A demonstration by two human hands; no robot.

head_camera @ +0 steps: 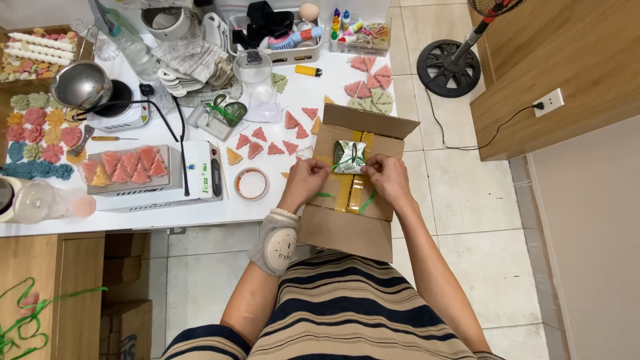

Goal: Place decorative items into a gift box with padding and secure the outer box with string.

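A small green-and-white wrapped packet [349,157] lies on top of a brown cardboard box [347,230] at the white table's right end. A thin green ribbon [365,202] runs around the packet and trails over the box's taped top. My left hand [305,181] pinches the ribbon at the packet's left side. My right hand [389,177] grips the ribbon at the packet's right edge. A padded grey wrist brace [275,243] covers my left forearm.
A roll of tape [252,184] lies just left of the box. Pink triangular soaps [268,143] are scattered on the white table [200,212], with a white scale [150,179] carrying more. A hotplate with a steel pot [81,85] stands at the far left. A fan base [449,68] stands on the tiled floor.
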